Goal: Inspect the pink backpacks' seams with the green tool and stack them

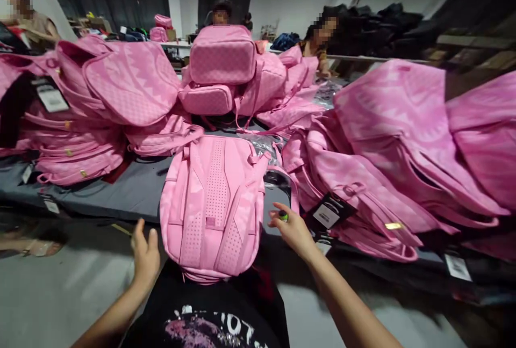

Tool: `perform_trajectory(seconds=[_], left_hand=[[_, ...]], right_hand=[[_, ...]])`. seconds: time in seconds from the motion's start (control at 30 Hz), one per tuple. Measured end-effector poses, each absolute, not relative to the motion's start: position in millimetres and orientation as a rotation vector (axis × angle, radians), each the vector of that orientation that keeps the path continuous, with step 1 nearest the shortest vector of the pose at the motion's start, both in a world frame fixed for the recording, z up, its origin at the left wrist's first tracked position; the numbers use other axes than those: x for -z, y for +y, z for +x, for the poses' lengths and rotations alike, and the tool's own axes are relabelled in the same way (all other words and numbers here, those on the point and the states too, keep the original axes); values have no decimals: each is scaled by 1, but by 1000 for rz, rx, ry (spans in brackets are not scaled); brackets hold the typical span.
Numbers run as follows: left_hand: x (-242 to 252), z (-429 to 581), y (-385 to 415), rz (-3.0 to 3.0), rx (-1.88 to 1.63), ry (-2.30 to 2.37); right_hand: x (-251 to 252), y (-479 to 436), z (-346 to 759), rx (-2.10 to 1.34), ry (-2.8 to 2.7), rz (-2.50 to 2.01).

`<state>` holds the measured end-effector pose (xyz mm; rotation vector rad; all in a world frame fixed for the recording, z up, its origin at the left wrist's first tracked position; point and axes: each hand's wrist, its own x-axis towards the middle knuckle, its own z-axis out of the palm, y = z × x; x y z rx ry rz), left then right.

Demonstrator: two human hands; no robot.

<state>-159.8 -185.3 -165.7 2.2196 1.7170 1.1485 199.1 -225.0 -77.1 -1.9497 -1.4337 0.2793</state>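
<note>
A pink backpack (212,203) lies face down in front of me, its padded back panel up, the bottom end hanging over the table's near edge against my body. My left hand (145,254) hovers just left of the backpack with fingers apart, holding nothing. My right hand (291,227) is at the backpack's right side, fingers curled around a small green object (283,215) that I cannot name.
Piles of pink backpacks (403,149) crowd the grey table (129,192) on the left, right and behind, some with black hang tags (328,212). An upright backpack (221,55) stands mid-table. Other people sit at the far side. Grey floor lies below left.
</note>
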Motion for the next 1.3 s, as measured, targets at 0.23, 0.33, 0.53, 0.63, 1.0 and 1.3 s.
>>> perform_trajectory(seconds=[0.23,0.33,0.53,0.63,1.0,1.3], left_hand=[[181,-106,-144,3080,-761,649],[208,-81,-146,3114,-711,696],[240,-69,-188,2946,-1111,766],[208,-64,-174,2830,-1267,783],[40,-29,38,2476,-1503,1110],[67,6,52,2361,-1587,1167]], right_hand=[[69,-182,102,39,-2184,-1924],[71,-166,94,22,-2093,-2207],[78,-178,178,72,-1658,-2502],[85,-173,194,-82,-1662,-2469],[110,-173,182,-215,-1606,-2387],[117,-164,187,-275,-1557,-2433]])
